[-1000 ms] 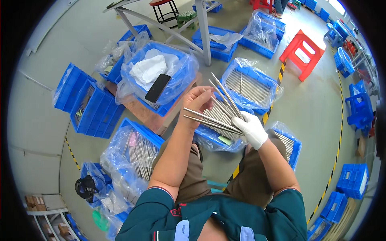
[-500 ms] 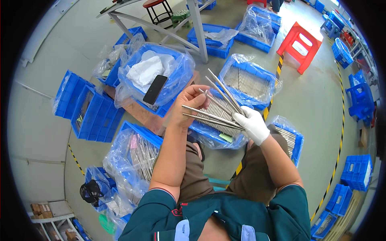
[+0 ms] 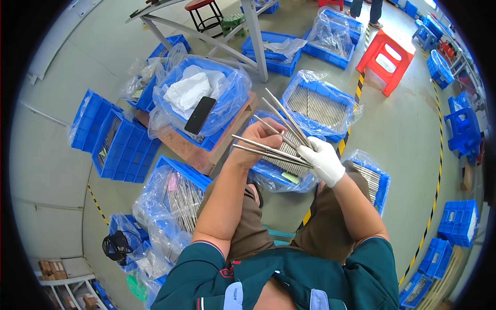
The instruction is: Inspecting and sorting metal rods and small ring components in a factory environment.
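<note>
My right hand (image 3: 324, 161), in a white glove, is closed around several slim metal rods (image 3: 288, 117). They fan out up and to the left from the grip. My bare left hand (image 3: 262, 133) is closed, with thumb and fingers pinching one rod of the fan partway along its length. Below both hands sits a plastic-lined blue bin (image 3: 271, 182) holding rows of similar rods and a small yellow-green slip (image 3: 290, 177). Just beyond it, another lined blue bin (image 3: 347, 116) holds rods laid side by side.
At left, a lined bin (image 3: 178, 64) carries white cloth (image 3: 187, 94) and a black phone (image 3: 200, 115), on a wooden pallet (image 3: 209, 164). More rods (image 3: 183, 204) lie in a bin beside my left arm. A red stool (image 3: 373, 57), a table leg (image 3: 254, 41) and a person's legs (image 3: 375, 13) stand farther off.
My left hand has closed on a rod and shifted slightly right and down, its fingers now curled together. The right hand stays nearly still. A person's legs show more fully at the far top.
</note>
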`<state>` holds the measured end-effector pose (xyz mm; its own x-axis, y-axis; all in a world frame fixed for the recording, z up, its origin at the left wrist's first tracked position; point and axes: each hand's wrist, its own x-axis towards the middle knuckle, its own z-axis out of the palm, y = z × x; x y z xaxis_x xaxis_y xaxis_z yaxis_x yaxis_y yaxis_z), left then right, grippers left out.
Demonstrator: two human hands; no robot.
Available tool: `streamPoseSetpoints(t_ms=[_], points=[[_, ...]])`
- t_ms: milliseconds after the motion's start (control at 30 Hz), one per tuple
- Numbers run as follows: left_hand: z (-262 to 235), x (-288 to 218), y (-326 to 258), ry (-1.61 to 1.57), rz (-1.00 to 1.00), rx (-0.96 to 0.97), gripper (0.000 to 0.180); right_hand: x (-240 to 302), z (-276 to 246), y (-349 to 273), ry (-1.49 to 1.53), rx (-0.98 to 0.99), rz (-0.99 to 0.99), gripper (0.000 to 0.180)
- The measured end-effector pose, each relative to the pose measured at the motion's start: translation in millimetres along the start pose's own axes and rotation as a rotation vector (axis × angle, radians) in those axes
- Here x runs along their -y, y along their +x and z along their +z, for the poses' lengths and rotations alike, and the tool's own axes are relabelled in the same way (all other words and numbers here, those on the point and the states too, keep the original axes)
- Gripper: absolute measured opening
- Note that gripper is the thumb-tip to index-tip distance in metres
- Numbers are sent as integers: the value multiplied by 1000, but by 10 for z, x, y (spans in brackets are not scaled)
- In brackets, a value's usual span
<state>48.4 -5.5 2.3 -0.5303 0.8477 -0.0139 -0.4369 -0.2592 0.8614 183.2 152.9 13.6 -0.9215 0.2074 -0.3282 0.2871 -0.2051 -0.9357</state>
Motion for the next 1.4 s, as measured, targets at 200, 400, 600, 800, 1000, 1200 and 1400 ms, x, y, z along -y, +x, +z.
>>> streamPoseSetpoints(t_ms=[200,400,600,800,1000,1200,1400], points=[[124,-13,-4,207,110,-174,26,79,-24,-27,4,-12,-16,26],[-196,-366,-35,23,432,-202,32,22,-42,-28,122,91,64,20],[-175,-224,16,-78,317,-114,30,-35,-29,-35,5,184,61,24],[-224,-193,9,-112,289,-127,20,-49,-19,-4,-28,234,98,26],[-213,-226,33,41,156,-115,27,-102,-38,56,17,113,38,27],[-222,-208,3,79,161,-106,28,-7,-37,-3,-25,70,76,23],[-132,-143,-40,175,103,-24,31,91,-2,-36,108,165,121,26]])
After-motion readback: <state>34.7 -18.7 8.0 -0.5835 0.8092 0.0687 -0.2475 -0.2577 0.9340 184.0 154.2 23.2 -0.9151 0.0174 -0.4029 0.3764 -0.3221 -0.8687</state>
